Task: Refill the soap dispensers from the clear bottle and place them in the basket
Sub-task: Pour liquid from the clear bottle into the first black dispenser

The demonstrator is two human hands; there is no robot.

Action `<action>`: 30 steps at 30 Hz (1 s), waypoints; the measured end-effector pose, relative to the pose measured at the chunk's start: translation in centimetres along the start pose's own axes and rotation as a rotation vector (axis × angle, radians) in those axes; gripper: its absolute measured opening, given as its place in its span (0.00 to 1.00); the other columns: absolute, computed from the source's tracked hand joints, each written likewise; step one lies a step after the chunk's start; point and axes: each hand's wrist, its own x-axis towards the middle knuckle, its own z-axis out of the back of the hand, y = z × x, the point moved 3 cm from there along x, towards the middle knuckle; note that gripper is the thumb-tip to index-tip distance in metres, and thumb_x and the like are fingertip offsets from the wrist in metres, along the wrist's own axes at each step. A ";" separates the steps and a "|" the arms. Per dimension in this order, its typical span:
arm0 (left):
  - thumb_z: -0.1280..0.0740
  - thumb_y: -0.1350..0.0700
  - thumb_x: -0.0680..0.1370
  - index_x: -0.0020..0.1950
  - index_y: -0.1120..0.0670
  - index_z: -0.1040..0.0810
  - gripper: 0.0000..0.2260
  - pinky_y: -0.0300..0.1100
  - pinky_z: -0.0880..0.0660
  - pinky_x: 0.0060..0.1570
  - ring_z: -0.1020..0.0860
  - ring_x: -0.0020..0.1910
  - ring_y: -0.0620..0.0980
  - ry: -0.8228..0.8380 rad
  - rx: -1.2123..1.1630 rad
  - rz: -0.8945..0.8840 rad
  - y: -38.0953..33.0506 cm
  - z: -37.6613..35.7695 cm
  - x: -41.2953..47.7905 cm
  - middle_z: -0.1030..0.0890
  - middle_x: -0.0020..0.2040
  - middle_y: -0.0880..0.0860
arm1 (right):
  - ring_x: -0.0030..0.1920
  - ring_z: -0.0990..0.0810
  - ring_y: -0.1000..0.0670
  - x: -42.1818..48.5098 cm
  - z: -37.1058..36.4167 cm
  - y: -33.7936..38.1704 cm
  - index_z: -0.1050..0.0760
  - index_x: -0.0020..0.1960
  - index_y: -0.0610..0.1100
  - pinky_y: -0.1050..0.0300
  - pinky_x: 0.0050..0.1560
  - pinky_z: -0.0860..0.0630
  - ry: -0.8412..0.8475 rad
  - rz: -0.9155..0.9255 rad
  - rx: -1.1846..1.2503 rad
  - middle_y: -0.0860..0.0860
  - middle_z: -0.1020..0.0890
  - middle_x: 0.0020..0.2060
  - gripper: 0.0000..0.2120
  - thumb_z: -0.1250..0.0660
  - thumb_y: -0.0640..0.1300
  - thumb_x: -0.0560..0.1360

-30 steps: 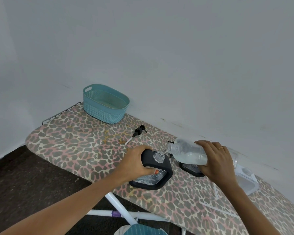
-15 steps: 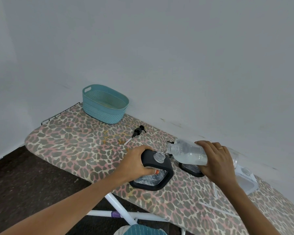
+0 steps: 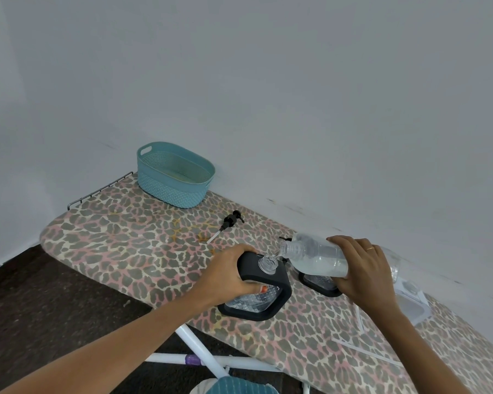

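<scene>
My left hand [image 3: 230, 273] grips a black-framed clear soap dispenser [image 3: 264, 288] that stands on the leopard-print ironing board [image 3: 131, 251] with its neck uncapped. My right hand [image 3: 363, 270] holds the clear bottle [image 3: 315, 254] tipped almost level, its mouth just over the dispenser's neck, and a thin stream runs in. A second dispenser [image 3: 319, 282] stands behind, mostly hidden by the bottle. A black pump head [image 3: 229, 221] with its tube lies loose on the board. The teal basket [image 3: 174, 174] sits at the far left end.
The board runs along a white wall, with a wire rack [image 3: 97, 191] at its left end. A white iron rest [image 3: 410, 302] lies at the right behind my right wrist. White legs [image 3: 199, 354] and dark floor [image 3: 54, 314] lie below the near edge.
The bottle's mouth has dipped slightly closer over the dispenser's neck, and liquid now runs in. Both hands keep the same grips.
</scene>
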 end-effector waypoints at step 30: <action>0.22 0.52 0.63 0.57 0.52 0.27 0.26 0.38 0.25 0.51 0.23 0.50 0.46 0.003 0.004 -0.004 0.4 -0.7 0.6 0.22 0.53 0.50 | 0.34 0.20 0.42 -0.4 -0.1 0.2 0.31 0.52 0.44 0.54 0.33 0.27 0.001 -0.007 0.035 0.45 0.16 0.41 0.21 0.43 0.53 0.63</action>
